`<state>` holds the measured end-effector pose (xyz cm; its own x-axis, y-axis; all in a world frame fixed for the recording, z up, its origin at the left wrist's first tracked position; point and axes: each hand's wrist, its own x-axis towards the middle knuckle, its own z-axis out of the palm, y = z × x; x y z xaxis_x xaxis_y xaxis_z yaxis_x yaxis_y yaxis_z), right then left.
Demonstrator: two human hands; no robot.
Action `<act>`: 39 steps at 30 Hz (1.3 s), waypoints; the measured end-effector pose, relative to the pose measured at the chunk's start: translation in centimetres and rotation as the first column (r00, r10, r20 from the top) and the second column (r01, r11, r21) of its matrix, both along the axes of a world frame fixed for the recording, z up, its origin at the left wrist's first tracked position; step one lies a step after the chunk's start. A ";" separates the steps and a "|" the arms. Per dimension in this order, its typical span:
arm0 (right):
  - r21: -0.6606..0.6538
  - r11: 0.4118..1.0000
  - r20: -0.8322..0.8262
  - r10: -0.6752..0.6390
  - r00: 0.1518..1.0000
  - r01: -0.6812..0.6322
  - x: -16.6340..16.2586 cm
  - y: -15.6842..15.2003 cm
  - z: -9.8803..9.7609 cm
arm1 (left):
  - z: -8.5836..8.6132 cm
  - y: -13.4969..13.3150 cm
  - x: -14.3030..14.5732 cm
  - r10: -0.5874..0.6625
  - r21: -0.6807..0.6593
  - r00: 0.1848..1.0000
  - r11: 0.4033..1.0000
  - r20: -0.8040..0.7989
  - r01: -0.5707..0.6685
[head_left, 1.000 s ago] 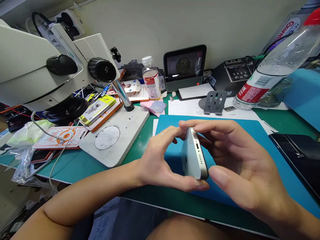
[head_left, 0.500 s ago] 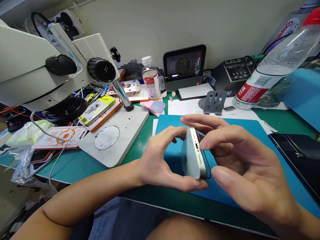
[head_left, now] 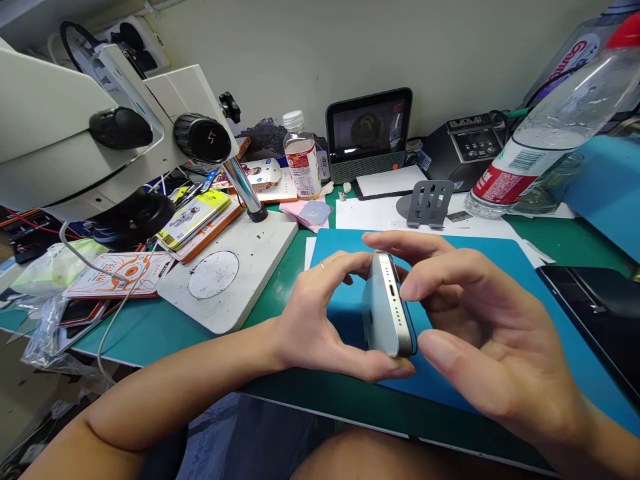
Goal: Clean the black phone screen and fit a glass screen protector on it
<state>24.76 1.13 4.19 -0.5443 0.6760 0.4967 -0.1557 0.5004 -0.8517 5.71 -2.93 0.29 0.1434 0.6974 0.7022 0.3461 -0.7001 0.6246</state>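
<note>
A pale silver-blue phone [head_left: 391, 300] stands on its long edge, its port end facing me. My left hand [head_left: 330, 320] grips it, thumb under the lower edge and fingers over the upper one. Against the phone's right-hand face lies a thin black-edged screen panel [head_left: 413, 333]; only a sliver of its edge shows. My right hand [head_left: 480, 320] is curved around that side, thumb and index fingertips at the panel's edges. Its other fingers are partly hidden behind the phone. Below both hands lies a blue mat [head_left: 340, 300].
A microscope [head_left: 200, 140] stands at left on its white base [head_left: 265, 253]. Boxes [head_left: 195, 220] lie beside it. At the back are a small bottle [head_left: 303, 160], a display [head_left: 370, 127] and a grey stand [head_left: 430, 203]. A large bottle [head_left: 520, 167] leans at right, near a black tablet-like slab [head_left: 590, 327].
The gap between the black-edged panel and the phone's frame has narrowed. My right thumb and fingers have shifted slightly toward the phone; my left hand keeps its grip.
</note>
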 end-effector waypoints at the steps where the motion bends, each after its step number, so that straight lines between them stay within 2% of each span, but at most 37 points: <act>1: 0.000 1.000 -0.002 0.001 1.000 -0.001 0.0 0.0 0.0 | 0.0 0.0 0.0 0.000 0.001 1.000 1.000 0.002 0.000; 9: 0.009 0.996 -0.003 0.088 0.996 -0.088 0.5 0.4 -0.8 | -0.4 0.2 0.2 -0.018 0.046 0.998 0.999 0.053 0.016; 14: 0.053 0.992 0.003 0.119 0.993 -0.119 0.7 1.0 -1.4 | -0.7 0.1 0.1 -0.008 0.006 0.997 1.000 0.078 0.007; 26: 0.241 0.967 -0.120 0.109 0.987 -0.077 0.2 1.8 -1.8 | -0.6 -0.2 -0.1 0.057 -0.001 0.997 0.998 0.048 -0.057; 33: 0.273 0.962 -0.187 0.080 0.979 -0.026 0.1 1.5 -1.9 | -0.5 -0.2 -0.1 0.043 0.009 0.998 0.999 0.045 -0.044; 39: 0.278 0.961 -0.151 0.047 0.987 -0.004 0.2 1.5 -1.9 | -0.7 -0.2 -0.1 0.049 0.004 0.997 0.999 0.065 -0.050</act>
